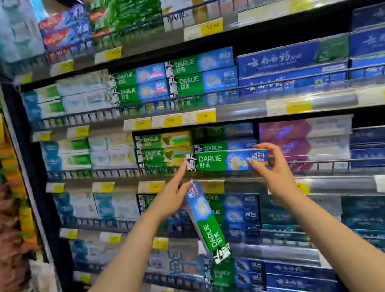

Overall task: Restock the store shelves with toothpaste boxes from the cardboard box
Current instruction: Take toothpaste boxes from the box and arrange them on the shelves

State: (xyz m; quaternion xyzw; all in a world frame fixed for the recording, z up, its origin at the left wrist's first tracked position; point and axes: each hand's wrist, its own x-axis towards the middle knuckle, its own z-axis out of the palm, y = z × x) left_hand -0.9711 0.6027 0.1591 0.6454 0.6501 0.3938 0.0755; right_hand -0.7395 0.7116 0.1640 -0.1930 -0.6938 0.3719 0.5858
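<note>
- We see our right hand (270, 169) pinching the right end of a green-and-blue Darlie toothpaste box (227, 160), thumb below and fingers on top.
- This box lies level at the front rail (116, 172) of the third shelf (238, 112) from the top, in front of a stacked row of matching Darlie boxes (226, 145).
- Our left hand (172, 197) holds a second Darlie box (207, 223) against the palm; its index finger is stretched out, touching the left end of the level box.
- The second box hangs nearly upright, tilted, its lower end down in front of the lower shelves.
- Yellow price tags (206, 117) run along the shelf edges.
- Blue boxes (293, 57) fill the shelf to the right above.
</note>
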